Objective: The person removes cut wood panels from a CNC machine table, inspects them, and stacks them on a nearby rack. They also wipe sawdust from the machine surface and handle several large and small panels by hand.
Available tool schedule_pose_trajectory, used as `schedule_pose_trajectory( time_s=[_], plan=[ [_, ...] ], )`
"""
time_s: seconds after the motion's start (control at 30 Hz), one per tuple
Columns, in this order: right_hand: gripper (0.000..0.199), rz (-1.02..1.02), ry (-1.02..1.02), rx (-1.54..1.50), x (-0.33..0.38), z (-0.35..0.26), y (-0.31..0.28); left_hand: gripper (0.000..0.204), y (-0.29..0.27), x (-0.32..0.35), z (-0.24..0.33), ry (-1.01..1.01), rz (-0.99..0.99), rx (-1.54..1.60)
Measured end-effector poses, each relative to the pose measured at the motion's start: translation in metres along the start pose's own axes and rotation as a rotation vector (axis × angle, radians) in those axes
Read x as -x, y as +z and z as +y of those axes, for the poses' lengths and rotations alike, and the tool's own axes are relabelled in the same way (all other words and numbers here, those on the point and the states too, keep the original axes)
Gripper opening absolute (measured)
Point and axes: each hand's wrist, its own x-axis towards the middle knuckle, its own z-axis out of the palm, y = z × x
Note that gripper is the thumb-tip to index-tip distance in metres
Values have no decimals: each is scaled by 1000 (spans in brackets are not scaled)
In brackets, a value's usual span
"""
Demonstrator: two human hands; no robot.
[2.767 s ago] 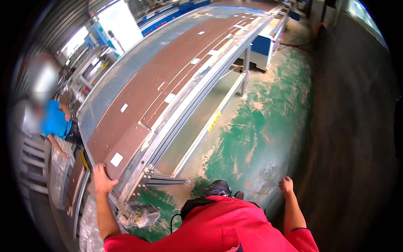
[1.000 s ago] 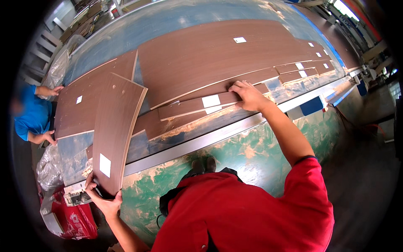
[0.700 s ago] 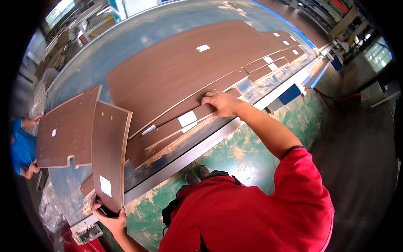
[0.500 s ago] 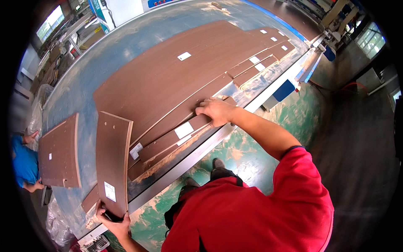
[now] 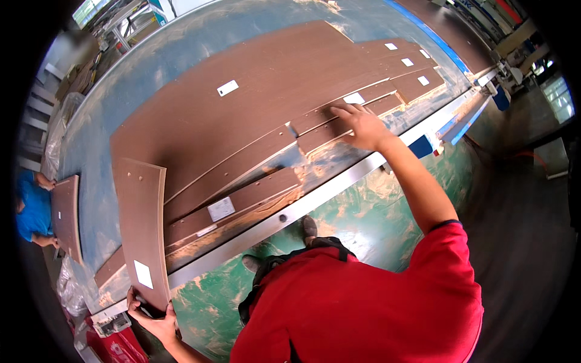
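My left hand (image 5: 158, 327) grips the near end of a brown board (image 5: 143, 206), its thumb and fingers on opposite sides. That board has a white label and two small holes, and it lies across other brown pieces at the table's left. Farther right, my right hand (image 5: 366, 128) is open, fingers spread over narrow brown strips beside a white label (image 5: 353, 98). Between my hands lies a labelled strip (image 5: 257, 196) near the table's front edge. A large brown panel (image 5: 224, 115) covers much of the table behind the strips.
Sawdust lies on the blue-grey table (image 5: 97, 175) and along its metal front edge (image 5: 242, 242). At the far left a person in a blue shirt (image 5: 30, 206) holds another brown panel (image 5: 68, 215). Clear plastic wrap (image 5: 71, 284) hangs by the left corner.
My right hand has left the near labelled strip and moved right onto other strips, its fingers spreading. The other person's panel has moved left, away from the table. My left hand keeps its board.
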Motion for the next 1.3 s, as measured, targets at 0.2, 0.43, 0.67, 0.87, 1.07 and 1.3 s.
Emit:
schedule_pose_trajectory(
  time_s=[0.2, 0.43, 0.67, 0.87, 1.07, 1.3],
  plan=[
    [70, -65, -80, -18, 16, 57, 21, 74, 34, 25, 75, -76, 11, -2],
    [49, -132, -234, -210, -5, 88, -2, 75, 50, 42, 117, -113, 63, -25],
    [45, 68, -343, -373, -21, 9, -51, 78, 51, 37, 152, -89, 183, -27],
    [49, 46, -688, -257, -44, -137, -24, 80, 29, 48, 174, -123, 302, -102],
    [61, -60, -802, -216, -66, -244, 33, 82, 5, 60, 176, -182, 375, -170],
    [65, 60, -780, -366, -65, -234, 49, 81, -13, 61, 140, -280, 370, -140]
  ],
)
